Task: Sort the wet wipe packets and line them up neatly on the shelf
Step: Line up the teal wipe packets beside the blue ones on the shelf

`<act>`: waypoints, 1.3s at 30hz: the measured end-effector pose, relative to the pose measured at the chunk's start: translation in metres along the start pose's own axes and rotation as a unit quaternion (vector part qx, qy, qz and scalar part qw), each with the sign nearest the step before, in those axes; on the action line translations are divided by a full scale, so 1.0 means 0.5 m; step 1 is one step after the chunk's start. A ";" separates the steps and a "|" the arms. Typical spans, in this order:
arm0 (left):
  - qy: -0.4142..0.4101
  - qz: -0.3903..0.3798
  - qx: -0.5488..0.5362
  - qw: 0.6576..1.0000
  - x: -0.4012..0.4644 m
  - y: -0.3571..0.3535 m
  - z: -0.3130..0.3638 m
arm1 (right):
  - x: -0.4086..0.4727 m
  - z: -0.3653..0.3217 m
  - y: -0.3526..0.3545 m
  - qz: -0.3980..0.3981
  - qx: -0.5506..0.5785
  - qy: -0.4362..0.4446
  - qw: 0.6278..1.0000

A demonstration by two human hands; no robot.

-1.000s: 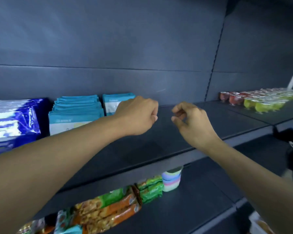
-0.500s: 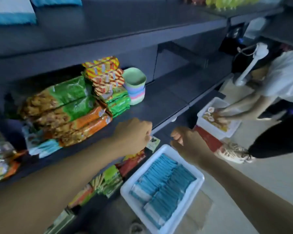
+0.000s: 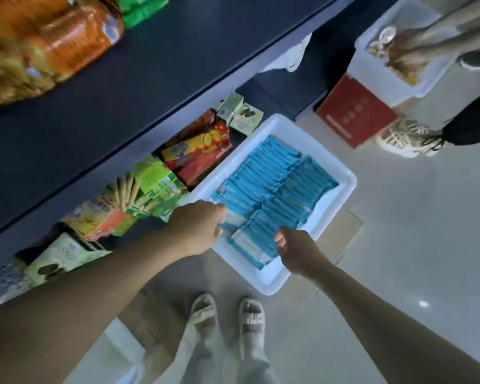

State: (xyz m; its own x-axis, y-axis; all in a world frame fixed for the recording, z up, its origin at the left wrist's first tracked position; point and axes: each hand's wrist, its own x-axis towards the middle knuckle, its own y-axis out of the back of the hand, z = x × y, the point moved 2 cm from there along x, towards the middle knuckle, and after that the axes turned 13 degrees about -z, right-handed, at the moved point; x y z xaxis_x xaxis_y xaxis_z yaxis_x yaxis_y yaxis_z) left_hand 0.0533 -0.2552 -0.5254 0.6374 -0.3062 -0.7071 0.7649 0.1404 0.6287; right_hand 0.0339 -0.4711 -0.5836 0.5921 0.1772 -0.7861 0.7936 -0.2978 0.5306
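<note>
From the headset I am looking straight down past a dark grey metal shelf point(image 3: 155, 59), where blurred orange and green snack bags point(image 3: 47, 42) are lying at far left. Below it, cardboard biscuit boxes in green, red and yellow point(image 3: 161, 176) are crowding the lower shelf. My left hand point(image 3: 197, 228) is reaching over the near left corner of a white rectangular plastic tub point(image 3: 341, 189) on the pale floor, its fingers curling down onto the end of the left row of teal wet wipe packets point(image 3: 263, 187) (whether they are actually gripping a packet, I cannot tell). The packets are standing on edge in two rows inside the tub. My right hand point(image 3: 297, 250) is hanging at the near end of the right row, fingers curled, thumb and fingertips touching the frontmost packet; a firm hold is not visible. My two pale sandals point(image 3: 227, 314) are showing beneath. At far right, another person's arms are dipping into a second white tub point(image 3: 372, 67), beside a flat red box point(image 3: 355, 112).
</note>
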 end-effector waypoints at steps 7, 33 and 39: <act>0.014 0.002 -0.034 0.999 0.138 -0.128 -0.055 | 0.170 0.063 -0.138 -0.010 0.014 -0.014 1.000; 0.004 0.053 0.265 0.963 0.408 -0.208 -0.099 | 0.290 0.105 -0.055 0.122 0.094 0.081 0.985; 0.044 0.023 0.191 0.980 0.343 -0.158 -0.075 | 0.231 0.103 -0.002 0.163 0.116 0.085 0.976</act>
State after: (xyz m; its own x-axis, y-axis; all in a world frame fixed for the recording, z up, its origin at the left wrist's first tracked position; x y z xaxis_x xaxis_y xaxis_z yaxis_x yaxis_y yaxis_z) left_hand 0.1057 -0.2833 -0.7085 0.6888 -0.2239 -0.6896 0.6548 -0.2162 0.7242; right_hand 0.0943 -0.4987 -0.6915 0.8382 0.1838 -0.5134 0.5173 -0.5659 0.6420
